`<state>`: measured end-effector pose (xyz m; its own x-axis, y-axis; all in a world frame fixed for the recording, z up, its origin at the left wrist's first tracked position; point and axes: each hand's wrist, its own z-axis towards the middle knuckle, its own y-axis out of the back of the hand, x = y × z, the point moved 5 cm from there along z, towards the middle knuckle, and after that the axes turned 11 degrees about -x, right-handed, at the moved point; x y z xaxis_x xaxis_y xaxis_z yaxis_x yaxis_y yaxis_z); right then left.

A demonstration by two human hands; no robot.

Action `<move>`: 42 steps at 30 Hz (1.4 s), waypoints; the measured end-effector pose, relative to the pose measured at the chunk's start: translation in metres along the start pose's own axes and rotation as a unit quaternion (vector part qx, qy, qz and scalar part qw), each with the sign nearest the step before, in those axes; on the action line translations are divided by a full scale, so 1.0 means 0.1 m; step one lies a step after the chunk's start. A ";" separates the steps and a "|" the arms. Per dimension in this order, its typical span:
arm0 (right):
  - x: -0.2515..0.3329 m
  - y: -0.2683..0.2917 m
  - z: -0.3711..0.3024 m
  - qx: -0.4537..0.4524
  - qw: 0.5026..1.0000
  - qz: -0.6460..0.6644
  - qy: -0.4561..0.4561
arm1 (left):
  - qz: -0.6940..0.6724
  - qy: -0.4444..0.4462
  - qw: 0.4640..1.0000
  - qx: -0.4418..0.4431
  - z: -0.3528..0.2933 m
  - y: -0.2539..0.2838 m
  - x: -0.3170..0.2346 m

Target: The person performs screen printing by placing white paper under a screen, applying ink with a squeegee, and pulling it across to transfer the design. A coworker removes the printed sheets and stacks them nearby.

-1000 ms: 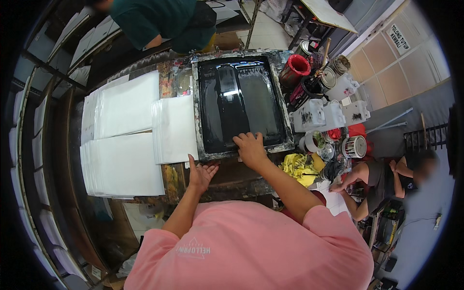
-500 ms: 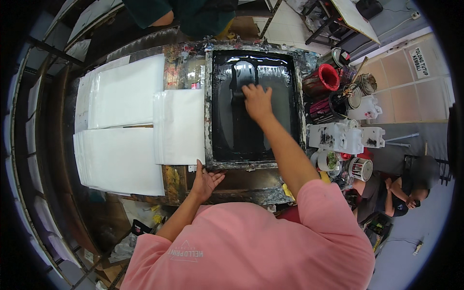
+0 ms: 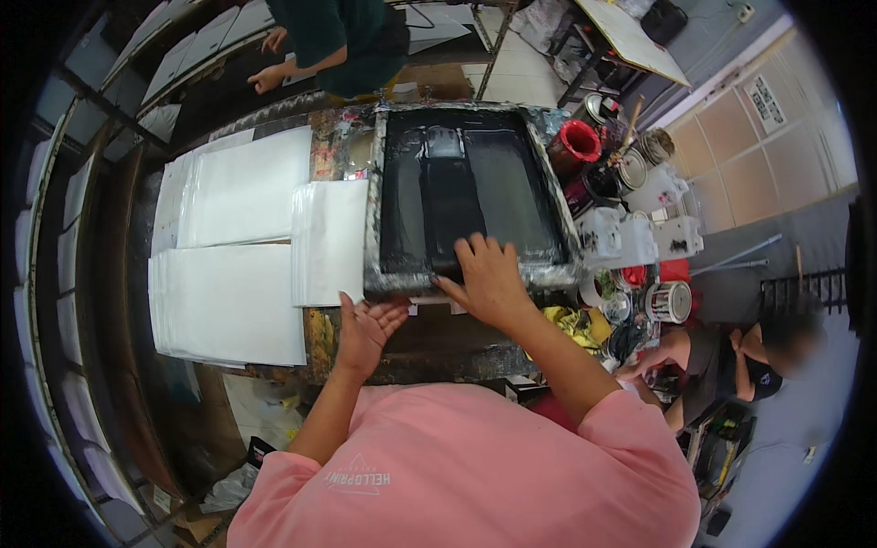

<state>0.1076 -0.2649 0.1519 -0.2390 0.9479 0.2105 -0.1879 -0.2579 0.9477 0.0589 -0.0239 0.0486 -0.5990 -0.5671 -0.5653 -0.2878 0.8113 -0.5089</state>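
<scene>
My right hand [image 3: 491, 285] grips the near edge of a screen-printing frame [image 3: 374, 219], its fingers over the rim and its thumb toward the front. The frame's near side looks raised from the table. Black ink [image 3: 454, 205] coats the mesh, with a darker band running down the middle. Whether the squeegee is under my right fingers is hard to make out. My left hand [image 3: 368, 331] is palm up with fingers spread at the frame's near left corner, holding nothing. Beside it lies a stack of white sheets [image 3: 331, 242].
More white stacks [image 3: 228, 297] cover the table's left part. Right of the frame stand a red-rimmed bucket [image 3: 577, 144], ink cans, white containers [image 3: 630, 236] and a yellow cloth [image 3: 575, 329]. A person in dark green [image 3: 365, 41] stands across the table; another person [image 3: 722, 365] sits at right.
My right hand has come from the middle of the screen to the frame's near edge, which has risen. My left hand stays near the corner. The person across has shifted, showing both hands.
</scene>
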 end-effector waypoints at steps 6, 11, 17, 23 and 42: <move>-0.02 0.93 0.93 -0.270 0.962 -0.030 0.035 | 0.148 -0.261 0.944 0.134 -0.12 -0.78 -0.88; -0.03 1.20 1.34 -0.279 0.959 -0.034 0.035 | 0.816 -0.297 0.457 -0.193 0.37 0.37 -0.34; -0.06 1.37 1.59 -0.252 0.967 -0.040 0.007 | 0.830 -0.291 0.430 -0.205 0.42 1.03 0.14; -0.07 1.37 1.60 -0.275 0.960 -0.046 0.015 | 0.767 -0.403 0.451 -0.214 0.32 0.55 -0.05; -0.07 1.19 1.40 -0.290 0.954 -0.063 0.044 | 0.707 -0.547 0.449 0.019 0.45 -0.03 -0.03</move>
<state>0.2206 -0.2763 0.2971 -0.2536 0.9656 0.0582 -0.7099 -0.2266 0.6669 0.0951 -0.0310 0.0220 0.5668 0.7631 -0.3106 -0.1728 0.4787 0.8608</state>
